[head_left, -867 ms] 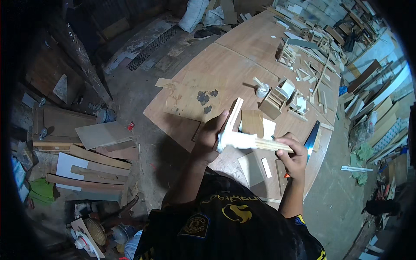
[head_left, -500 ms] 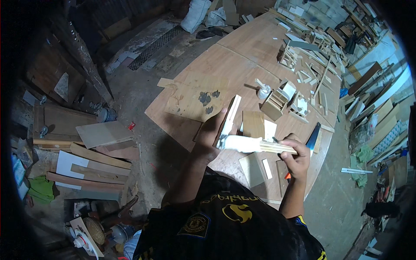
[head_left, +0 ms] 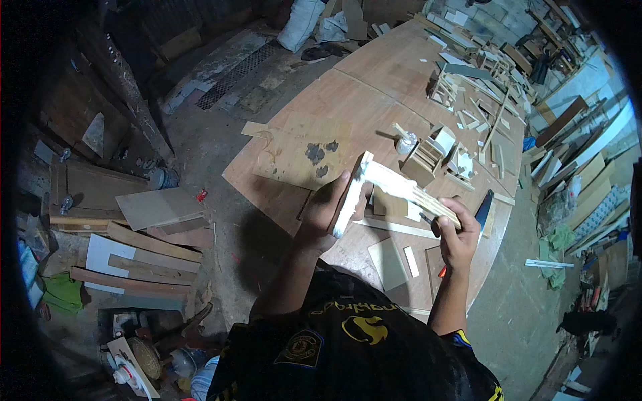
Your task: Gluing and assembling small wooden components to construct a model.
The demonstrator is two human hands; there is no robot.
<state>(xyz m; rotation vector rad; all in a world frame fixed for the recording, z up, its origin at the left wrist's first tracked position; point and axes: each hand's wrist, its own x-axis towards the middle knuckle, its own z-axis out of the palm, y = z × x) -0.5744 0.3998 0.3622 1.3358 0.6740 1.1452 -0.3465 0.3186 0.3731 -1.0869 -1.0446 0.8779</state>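
My left hand point(head_left: 324, 210) is closed around a pale wooden strip point(head_left: 354, 184) with white material smeared along it. My right hand point(head_left: 456, 244) grips the near end of a layered wooden piece point(head_left: 435, 205), whose far half is white; it reaches across to the top of the left-hand strip, and I cannot tell whether they are joined. Below them on the table point(head_left: 281, 187) lie a light board point(head_left: 386, 262) and a small pale block point(head_left: 410, 260). A saw point(head_left: 481, 214) is by my right hand. Beyond stands a white pot point(head_left: 405, 143) with a stick across its top.
Small wooden box assemblies point(head_left: 420, 160) and many offcuts crowd the table's right and far parts. Stacked boards point(head_left: 137, 267) lie at the left, wood pieces point(head_left: 592, 187) lean along the right wall, and a white sack point(head_left: 299, 23) sits beyond the table's far left.
The white-coated piece's far end has risen from the bottom to the top of the left strip, so it slants down to my right hand. More white shows on the left strip.
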